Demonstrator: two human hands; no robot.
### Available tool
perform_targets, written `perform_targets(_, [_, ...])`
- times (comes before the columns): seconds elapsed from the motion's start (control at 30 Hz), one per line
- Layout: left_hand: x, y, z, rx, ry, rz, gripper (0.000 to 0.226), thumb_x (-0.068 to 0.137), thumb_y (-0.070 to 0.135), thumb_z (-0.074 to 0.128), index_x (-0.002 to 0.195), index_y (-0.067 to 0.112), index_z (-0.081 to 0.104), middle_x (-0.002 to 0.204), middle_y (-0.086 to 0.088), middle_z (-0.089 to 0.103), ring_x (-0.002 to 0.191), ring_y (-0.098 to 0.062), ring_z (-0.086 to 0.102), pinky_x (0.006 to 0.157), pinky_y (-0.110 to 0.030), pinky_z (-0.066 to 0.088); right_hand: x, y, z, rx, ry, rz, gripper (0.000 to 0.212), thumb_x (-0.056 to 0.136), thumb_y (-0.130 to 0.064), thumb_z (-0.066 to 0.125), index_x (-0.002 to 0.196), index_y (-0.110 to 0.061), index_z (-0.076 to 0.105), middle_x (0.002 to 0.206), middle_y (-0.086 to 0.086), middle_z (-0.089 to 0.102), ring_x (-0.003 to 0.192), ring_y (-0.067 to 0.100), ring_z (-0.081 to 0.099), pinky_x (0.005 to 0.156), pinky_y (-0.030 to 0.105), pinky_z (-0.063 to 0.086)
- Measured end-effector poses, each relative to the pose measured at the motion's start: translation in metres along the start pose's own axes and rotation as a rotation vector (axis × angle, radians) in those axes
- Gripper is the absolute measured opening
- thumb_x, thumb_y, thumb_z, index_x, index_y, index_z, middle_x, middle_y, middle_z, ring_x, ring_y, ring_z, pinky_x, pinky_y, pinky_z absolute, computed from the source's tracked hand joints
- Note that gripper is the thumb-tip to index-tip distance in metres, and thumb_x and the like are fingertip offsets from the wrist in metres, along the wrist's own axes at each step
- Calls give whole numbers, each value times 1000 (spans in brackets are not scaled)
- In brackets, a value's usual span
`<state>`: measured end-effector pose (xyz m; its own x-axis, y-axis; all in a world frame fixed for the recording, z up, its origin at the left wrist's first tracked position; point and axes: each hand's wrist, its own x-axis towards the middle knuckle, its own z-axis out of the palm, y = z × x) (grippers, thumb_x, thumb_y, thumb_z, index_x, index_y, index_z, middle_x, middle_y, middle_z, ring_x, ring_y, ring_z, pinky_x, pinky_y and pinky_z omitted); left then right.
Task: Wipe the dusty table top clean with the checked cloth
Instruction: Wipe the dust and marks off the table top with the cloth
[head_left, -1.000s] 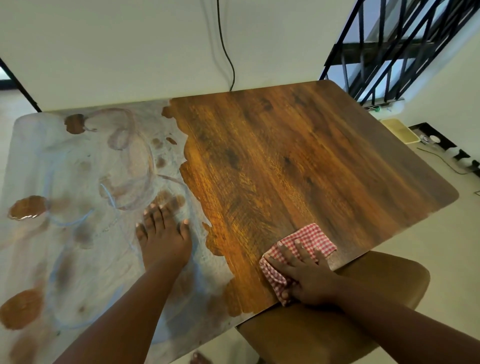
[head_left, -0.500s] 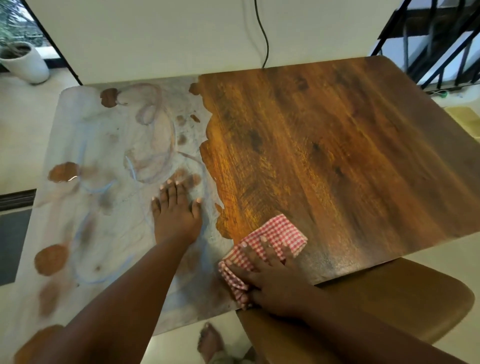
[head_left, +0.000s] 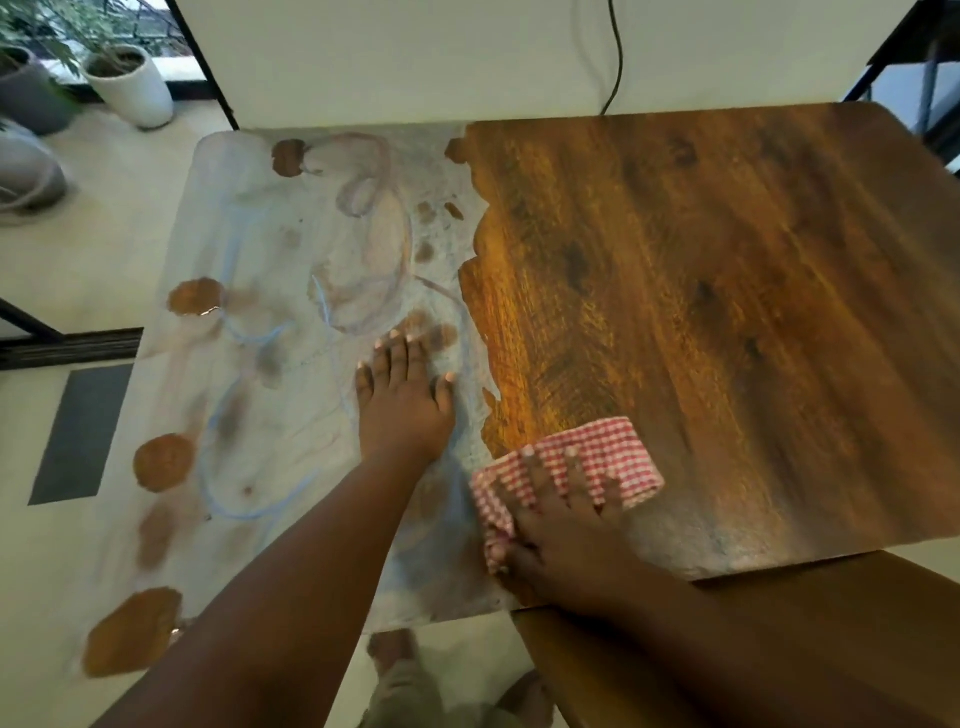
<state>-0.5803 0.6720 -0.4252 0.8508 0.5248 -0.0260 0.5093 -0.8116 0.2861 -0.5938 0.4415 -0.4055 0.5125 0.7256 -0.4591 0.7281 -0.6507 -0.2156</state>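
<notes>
Progress: roughly the right half of the surface (head_left: 727, 312) shows clean brown wood; I judge the task about half done.
Left to do: the left half under pale dust (head_left: 291, 395), with rings, smears and a few bare brown patches, from the far edge to the near edge; a faint grey haze also lies by the near edge right of the cloth.
Boundary: a ragged line from the far edge to the near edge, just left of the middle.
Cloth (head_left: 608, 457): folded, red-and-white check, flat on the surface near the near edge, straddling the dust boundary.
Right hand (head_left: 561, 525): fingers spread, pressing down on the cloth, thumb curled round its near left corner.
Left hand (head_left: 405, 400): flat and splayed on the dusty part, holding nothing, just left of the cloth.
Containers: none on the surface; two plant pots (head_left: 130, 83) stand on the floor beyond the far left corner, with greenery in them.
Chair (head_left: 779, 649): brown seat tucked at the near right edge.
</notes>
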Motion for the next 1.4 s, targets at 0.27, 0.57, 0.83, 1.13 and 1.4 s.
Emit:
perform_targets(0.27, [-1,0,-2,-15,-23,19,66,100,47,20,153,10,7,161,-12,2,148,-27,-6,118,-46,-6,-23,7,-4,-71,-111,-77,56,80,-79,2,129,-70,-23,142,-18,-39,129,32,-43,96,52,-35])
perform_targets(0.57, [3,-4,-8,-109,-137,18,76,97,55,18,152,8,-5,161,-13,-5,147,-27,-13,117,-45,-12,7,-64,-4,17,-96,198,59,88,-74,7,134,-60,-27,146,1,-41,132,46,-32,93,61,-31])
perform_targets(0.83, [34,-37,-35,206,-94,383,88,89,67,9,149,3,18,152,-22,26,142,-39,13,110,-54,-22,-15,-28,-22,-86,-182,205,63,78,-82,-8,135,-62,-25,151,-10,-32,141,41,-21,103,60,-20])
perform_targets(1.13, [88,-56,-36,128,-81,489,86,89,67,10,147,6,28,157,-19,18,145,-37,8,113,-48,-18,27,-55,-14,22,-42,307,58,87,-73,-4,129,-54,-39,143,-3,-46,130,39,-40,100,60,-28])
perform_targets(1.4, [122,-77,-29,85,-97,441,85,90,68,5,153,11,3,161,-11,2,148,-25,-8,113,-45,-23,29,-33,-31,-20,-73,328,61,77,-80,-14,128,-57,-38,143,-9,-44,136,34,-34,104,55,-22])
